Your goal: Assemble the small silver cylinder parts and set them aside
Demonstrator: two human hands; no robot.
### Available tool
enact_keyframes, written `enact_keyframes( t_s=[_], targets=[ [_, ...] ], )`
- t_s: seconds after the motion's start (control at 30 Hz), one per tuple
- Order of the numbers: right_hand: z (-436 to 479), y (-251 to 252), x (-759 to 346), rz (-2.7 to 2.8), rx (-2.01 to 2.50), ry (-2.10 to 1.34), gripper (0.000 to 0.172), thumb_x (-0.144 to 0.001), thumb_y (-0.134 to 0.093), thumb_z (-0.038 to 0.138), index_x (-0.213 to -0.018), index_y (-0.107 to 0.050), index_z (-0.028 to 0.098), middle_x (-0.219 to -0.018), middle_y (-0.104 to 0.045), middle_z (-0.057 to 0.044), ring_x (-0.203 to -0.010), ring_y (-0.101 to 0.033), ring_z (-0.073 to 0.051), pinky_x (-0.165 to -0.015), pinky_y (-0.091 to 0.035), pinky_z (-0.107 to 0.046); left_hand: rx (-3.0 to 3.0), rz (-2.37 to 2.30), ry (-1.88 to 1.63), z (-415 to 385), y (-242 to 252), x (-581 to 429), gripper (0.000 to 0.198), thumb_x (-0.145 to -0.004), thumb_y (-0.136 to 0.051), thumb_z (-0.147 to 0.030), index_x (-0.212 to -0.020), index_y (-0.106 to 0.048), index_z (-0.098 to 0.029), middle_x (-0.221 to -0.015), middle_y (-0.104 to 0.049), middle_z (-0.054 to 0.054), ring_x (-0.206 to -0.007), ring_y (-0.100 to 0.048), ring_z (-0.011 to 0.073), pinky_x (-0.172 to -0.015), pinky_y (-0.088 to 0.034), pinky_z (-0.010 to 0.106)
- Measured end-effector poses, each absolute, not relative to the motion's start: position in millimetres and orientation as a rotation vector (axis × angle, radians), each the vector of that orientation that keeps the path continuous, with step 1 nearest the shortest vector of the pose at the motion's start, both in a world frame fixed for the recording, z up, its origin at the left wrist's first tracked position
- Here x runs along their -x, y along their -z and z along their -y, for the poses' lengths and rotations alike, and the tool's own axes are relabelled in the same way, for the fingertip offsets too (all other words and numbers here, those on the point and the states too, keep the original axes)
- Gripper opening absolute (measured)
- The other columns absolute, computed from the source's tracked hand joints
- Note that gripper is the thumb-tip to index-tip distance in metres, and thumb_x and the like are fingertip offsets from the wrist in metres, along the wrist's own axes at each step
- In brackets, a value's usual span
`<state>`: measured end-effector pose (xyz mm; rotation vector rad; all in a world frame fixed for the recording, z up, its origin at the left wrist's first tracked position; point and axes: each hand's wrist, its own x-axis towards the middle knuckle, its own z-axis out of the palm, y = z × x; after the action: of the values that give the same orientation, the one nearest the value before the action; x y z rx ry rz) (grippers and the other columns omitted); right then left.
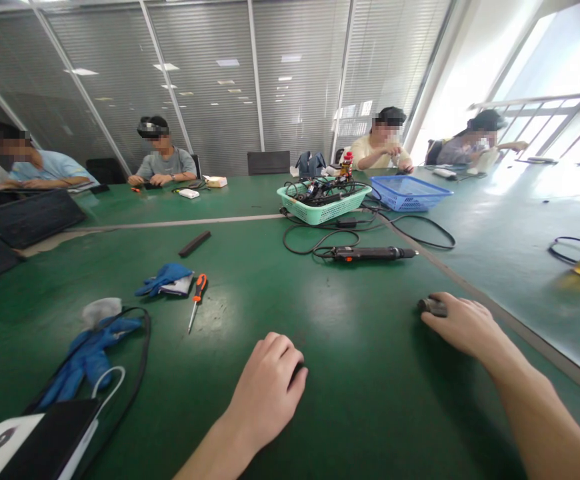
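My right hand is closed around a short dark cylindrical piece, just above or on the green table; its exact kind does not show. Nearer to me, my left hand rests low over the table with its fingers curled. A dark spot shows between its thumb and fingers, but I cannot make out what it is. Beyond both hands lies a black electric screwdriver with an orange switch and a cable. An orange-handled screwdriver lies farther left.
Blue gloves, a folded blue glove and a dark bar lie left. A white-and-black device is at front left. A green basket of cables and tools stands beside a blue basket. Several people sit around the table.
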<state>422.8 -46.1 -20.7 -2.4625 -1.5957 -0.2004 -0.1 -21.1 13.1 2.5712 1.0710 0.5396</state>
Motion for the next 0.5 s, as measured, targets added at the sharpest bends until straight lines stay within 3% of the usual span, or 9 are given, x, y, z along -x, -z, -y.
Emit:
enact_keyframes(
  t_s=[0.13,0.23,0.4,0.5],
  targets=[
    [46,10,-406,1.680,2.454,0.042,0.044,-0.095,-0.053,0.038,-0.123,-0.071,0.009,-0.098,-0.074,-0.025,-0.091,-0.072,-0.037,-0.079,-0.050,-0.045,-2.566,-1.073,-0.550,22,-13,1,0.009,-0.096,-0.062,-0.012,-0.090,-0.064,-0.019,-0.098,-0.061,0.004,-0.100,-0.056,0.0246,-0.088,-0.048,0.042],
    [44,2,-370,1.771,2.378,-0.009,0.045,-0.097,-0.051,0.040,-0.125,-0.069,0.009,-0.106,-0.073,-0.023,-0.104,-0.069,-0.039,-0.087,-0.051,-0.047,-2.560,-1.080,-0.558,22,-11,1,0.010,-0.096,-0.062,-0.012,-0.090,-0.064,-0.020,-0.098,-0.062,0.004,-0.100,-0.056,0.0245,-0.087,-0.047,0.041],
    [46,-2,-274,1.986,2.124,-0.083,0.043,-0.097,-0.055,0.042,-0.135,-0.064,0.022,-0.131,-0.066,-0.012,-0.128,-0.057,-0.032,-0.101,-0.049,-0.043,-2.527,-1.115,-0.633,19,-11,1,0.012,-0.096,-0.058,-0.010,-0.091,-0.063,-0.020,-0.097,-0.062,0.004,-0.097,-0.056,0.0243,-0.086,-0.047,0.040],
    [54,-3,-218,2.147,1.811,-0.152,0.038,-0.095,-0.060,0.031,-0.133,-0.063,0.026,-0.133,-0.063,-0.010,-0.131,-0.052,-0.031,-0.104,-0.046,-0.047,-2.489,-1.140,-0.706,19,-13,2,0.013,-0.099,-0.052,-0.012,-0.097,-0.062,-0.020,-0.099,-0.063,0.005,-0.098,-0.056,0.0246,-0.087,-0.046,0.041]
  ],
)
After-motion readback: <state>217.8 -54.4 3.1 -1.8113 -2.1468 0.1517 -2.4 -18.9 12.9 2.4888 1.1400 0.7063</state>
